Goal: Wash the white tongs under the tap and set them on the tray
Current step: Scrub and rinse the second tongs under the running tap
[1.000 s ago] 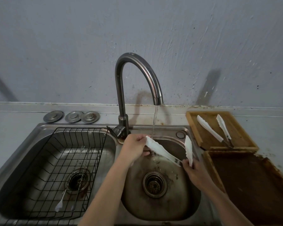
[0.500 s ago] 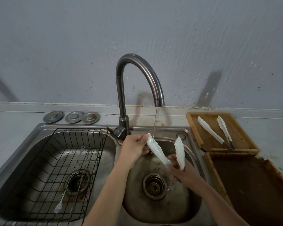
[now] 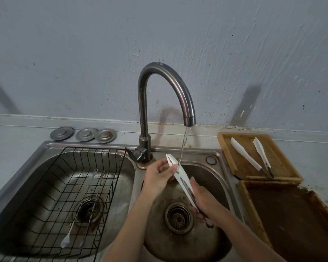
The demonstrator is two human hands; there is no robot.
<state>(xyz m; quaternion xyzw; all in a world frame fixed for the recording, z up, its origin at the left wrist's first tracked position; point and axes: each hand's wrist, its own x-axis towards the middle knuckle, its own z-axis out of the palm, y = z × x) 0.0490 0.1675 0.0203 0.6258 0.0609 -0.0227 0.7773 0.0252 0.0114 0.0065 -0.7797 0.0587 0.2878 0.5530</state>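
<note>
I hold the white tongs point(image 3: 180, 175) over the right sink basin point(image 3: 219, 186), squeezed together into one line. My right hand point(image 3: 204, 200) grips their handle end low over the drain. My left hand point(image 3: 158, 177) pinches the white tip end from the left. Water runs from the curved tap point(image 3: 160, 103) and strikes the tongs near the tips. A second pair of white tongs point(image 3: 252, 157) lies spread open on the small wooden tray point(image 3: 278, 159) at the right.
A black wire basket point(image 3: 51, 201) sits in the left basin with long thin utensils point(image 3: 80, 214) in it. Three metal drain covers point(image 3: 83, 134) rest behind the sink. A larger dark wooden tray point(image 3: 292, 220) lies at the front right.
The tongs went from spread apart to squeezed together. My right hand shifted left and down toward the drain, tilting the tongs steeper under the stream.
</note>
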